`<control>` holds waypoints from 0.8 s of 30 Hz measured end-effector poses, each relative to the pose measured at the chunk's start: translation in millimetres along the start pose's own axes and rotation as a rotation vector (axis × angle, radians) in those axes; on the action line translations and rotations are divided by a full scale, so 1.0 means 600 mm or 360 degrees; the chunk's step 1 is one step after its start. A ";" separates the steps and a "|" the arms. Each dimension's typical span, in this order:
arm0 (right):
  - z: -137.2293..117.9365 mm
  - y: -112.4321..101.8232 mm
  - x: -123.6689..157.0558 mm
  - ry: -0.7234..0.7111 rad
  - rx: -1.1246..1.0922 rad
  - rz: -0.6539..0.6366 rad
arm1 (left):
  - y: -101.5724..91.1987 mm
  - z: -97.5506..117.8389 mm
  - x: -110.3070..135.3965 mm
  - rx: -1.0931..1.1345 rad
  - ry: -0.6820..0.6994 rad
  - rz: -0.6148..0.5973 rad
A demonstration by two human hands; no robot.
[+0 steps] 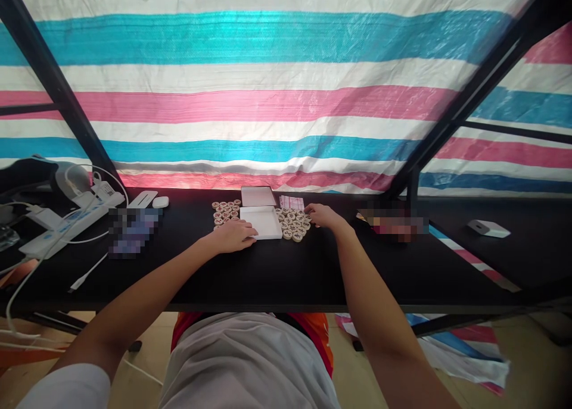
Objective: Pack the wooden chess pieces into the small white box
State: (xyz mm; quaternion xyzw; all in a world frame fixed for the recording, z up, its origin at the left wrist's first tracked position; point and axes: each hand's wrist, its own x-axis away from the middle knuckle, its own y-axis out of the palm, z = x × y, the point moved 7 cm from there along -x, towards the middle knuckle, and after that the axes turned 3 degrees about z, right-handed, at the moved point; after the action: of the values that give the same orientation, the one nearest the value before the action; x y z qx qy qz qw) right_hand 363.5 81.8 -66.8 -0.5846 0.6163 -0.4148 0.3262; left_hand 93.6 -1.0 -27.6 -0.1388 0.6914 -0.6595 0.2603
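Near the middle of the black table, the shallow white box sits between two groups of round pieces, the red-marked pieces along its left side and the dark-marked pieces crowded up to its right wall. The left hand lies across the box's near left corner with fingers loosely extended over the rim, while the right hand meets the outer edge of the dark-marked group, fingers bent and narrow, though I cannot tell whether they grip one. Broad bare strips run from the box to the table's near edge and from the right wrist toward the blurred item.
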 end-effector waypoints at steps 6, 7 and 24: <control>-0.002 -0.004 0.011 -0.0088 0.0003 -0.0105 | -0.004 0.004 0.000 0.0005 -0.0013 -0.0013; -0.002 -0.006 0.013 -0.0082 0.0039 -0.0102 | -0.005 0.004 0.001 0.0005 -0.0014 -0.0013; -0.014 -0.016 0.022 -0.0132 0.0252 -0.0030 | -0.004 0.002 0.001 0.0003 -0.0021 0.0000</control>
State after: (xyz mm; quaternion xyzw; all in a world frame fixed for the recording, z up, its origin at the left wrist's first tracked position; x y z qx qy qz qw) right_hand 358.8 70.4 -53.3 -0.5794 0.5619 -0.4408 0.3927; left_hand 93.5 -2.8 -25.3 -0.1428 0.6890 -0.6593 0.2650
